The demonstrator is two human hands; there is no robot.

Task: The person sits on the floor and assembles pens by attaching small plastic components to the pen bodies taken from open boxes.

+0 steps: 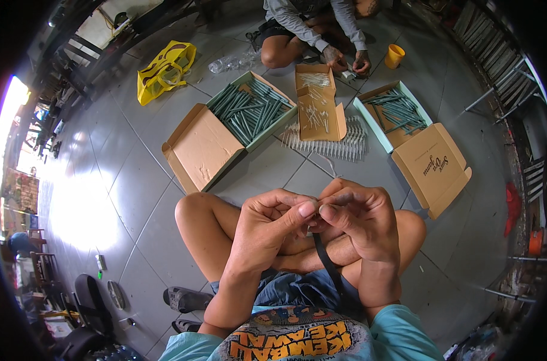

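Observation:
Above my crossed legs, my left hand (267,225) and my right hand (363,222) meet, thumbs and fingertips pinched together. Whatever sits between the fingertips is too small and too covered to name; a bit of something pale shows just under them. Below them a dark strap (328,263) runs down toward my lap; I cannot tell whether either hand holds it. Just beyond my hands, rows of thin clear pieces with pointed tips (330,144) lie on the floor. Behind these stands an open brown box (341,123) with small clear and white pieces (314,117).
Dark green sticks (249,108) fill an open box (204,147) at the left; similar sticks (399,111) lie in another box (433,168) at the right. A co-worker's hands (347,60) work at the far side. A yellow bag (165,72) and a yellow cup (395,56) stand farther off.

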